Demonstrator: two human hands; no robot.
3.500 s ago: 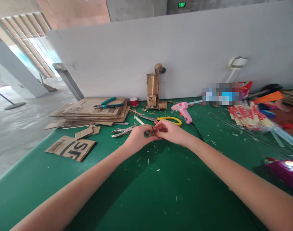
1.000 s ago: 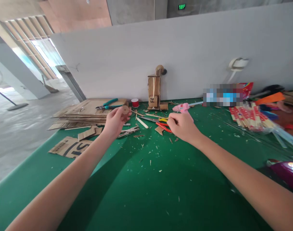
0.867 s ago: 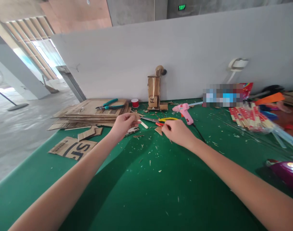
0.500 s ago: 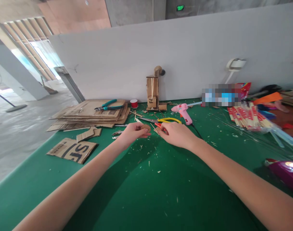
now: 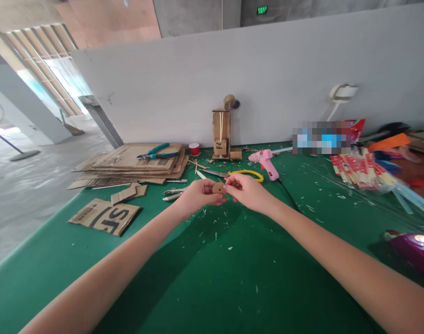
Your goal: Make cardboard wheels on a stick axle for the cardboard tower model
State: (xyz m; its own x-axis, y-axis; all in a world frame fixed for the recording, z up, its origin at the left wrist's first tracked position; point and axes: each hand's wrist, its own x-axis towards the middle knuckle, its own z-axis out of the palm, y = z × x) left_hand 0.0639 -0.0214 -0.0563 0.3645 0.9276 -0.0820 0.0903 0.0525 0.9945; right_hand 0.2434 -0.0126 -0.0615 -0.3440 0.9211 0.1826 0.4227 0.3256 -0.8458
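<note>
Both my hands meet above the middle of the green table. My left hand pinches a small round cardboard disc between thumb and fingers. My right hand is closed in a pinch right beside the disc, its fingertips touching the disc's right edge. What the right fingertips hold, if anything, is too small to make out. Yellow-handled scissors lie just behind my right hand. A metal hole punch lies left of my left hand.
A stack of cardboard sheets with teal pliers lies at back left, loose cardboard pieces in front. A small cardboard model, a red spool and a pink glue gun stand by the grey wall. Packets of sticks lie at right.
My left hand came down from the cardboard stack's side and carried the disc to the middle. My right hand left the scissors area and closed in on the disc.
</note>
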